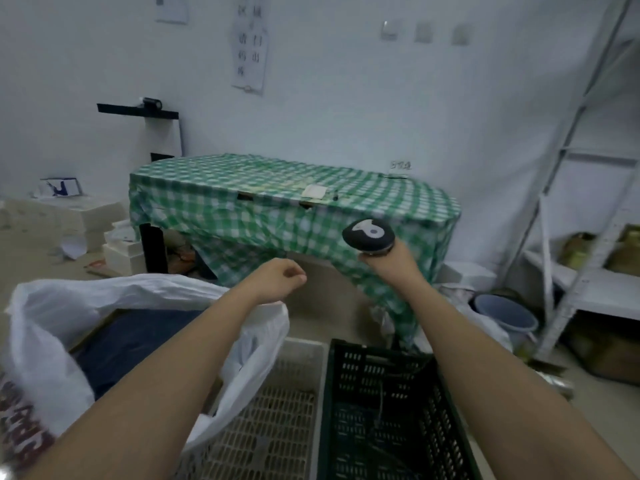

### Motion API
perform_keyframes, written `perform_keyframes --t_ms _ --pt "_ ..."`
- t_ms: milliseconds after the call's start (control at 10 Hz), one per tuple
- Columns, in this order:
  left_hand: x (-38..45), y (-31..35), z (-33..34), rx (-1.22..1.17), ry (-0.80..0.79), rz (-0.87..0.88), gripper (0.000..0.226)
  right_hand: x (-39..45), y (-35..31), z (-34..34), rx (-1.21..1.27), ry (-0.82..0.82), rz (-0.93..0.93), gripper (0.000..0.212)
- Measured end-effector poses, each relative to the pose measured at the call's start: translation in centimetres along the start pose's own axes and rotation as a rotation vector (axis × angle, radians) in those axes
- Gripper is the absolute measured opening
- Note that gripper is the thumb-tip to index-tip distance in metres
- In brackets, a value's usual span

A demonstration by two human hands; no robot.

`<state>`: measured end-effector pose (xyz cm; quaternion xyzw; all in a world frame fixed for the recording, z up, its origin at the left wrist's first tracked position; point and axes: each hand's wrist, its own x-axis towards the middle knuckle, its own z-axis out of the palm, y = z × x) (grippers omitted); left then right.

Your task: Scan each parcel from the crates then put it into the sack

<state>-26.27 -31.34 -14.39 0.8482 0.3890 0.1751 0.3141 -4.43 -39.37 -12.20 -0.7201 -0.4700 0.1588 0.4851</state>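
My right hand (pixel 388 263) grips a black handheld scanner (pixel 367 233), raised in front of the table's edge. My left hand (pixel 277 277) hovers above the far rim of the white sack (pixel 52 341), its fingers loosely curled and holding nothing. The sack stands open at the lower left with something dark inside. Below my arms sit two crates side by side: a beige crate (pixel 273 420) and a black crate (pixel 391 410). No parcel shows in either crate.
A table with a green checked cloth (pixel 277 199) stands ahead. White boxes (pixel 121 247) are stacked on the floor at the left. A metal shelf rack (pixel 588 202) rises at the right, with a blue bucket (pixel 505 317) beside it.
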Motion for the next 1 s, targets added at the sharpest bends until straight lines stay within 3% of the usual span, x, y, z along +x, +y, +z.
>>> perform_keyframes --t_ms 200,300,500,600,800,900,1000 --pt "12.2 5.6 -0.7 0.051 0.082 0.067 0.031 10.6 -2.0 -4.9 -0.179 0.067 -0.044 0.044" --pt "19.2 6.5 -1.4 0.117 0.161 0.125 0.028 17.5 -1.8 -5.2 -0.321 0.033 -0.03 0.052" --pt "32.0 5.1 -3.2 0.197 0.34 0.217 0.022 30.2 0.2 -4.2 -0.832 0.127 -0.105 0.05" --pt "35.4 3.3 -2.7 0.229 0.381 0.239 0.025 34.1 3.1 -2.6 -0.859 0.194 -0.119 0.039" --pt "38.5 0.1 -1.4 0.271 0.422 0.292 0.026 38.4 8.1 0.7 -0.869 0.209 0.037 0.035" --pt "38.7 -0.7 -1.0 0.235 0.44 0.322 0.027 39.6 8.8 1.7 -0.867 0.23 0.085 0.038" --pt "38.3 -1.6 -0.6 0.22 0.423 0.319 0.027 39.5 8.5 1.5 -0.787 0.215 0.07 0.058"
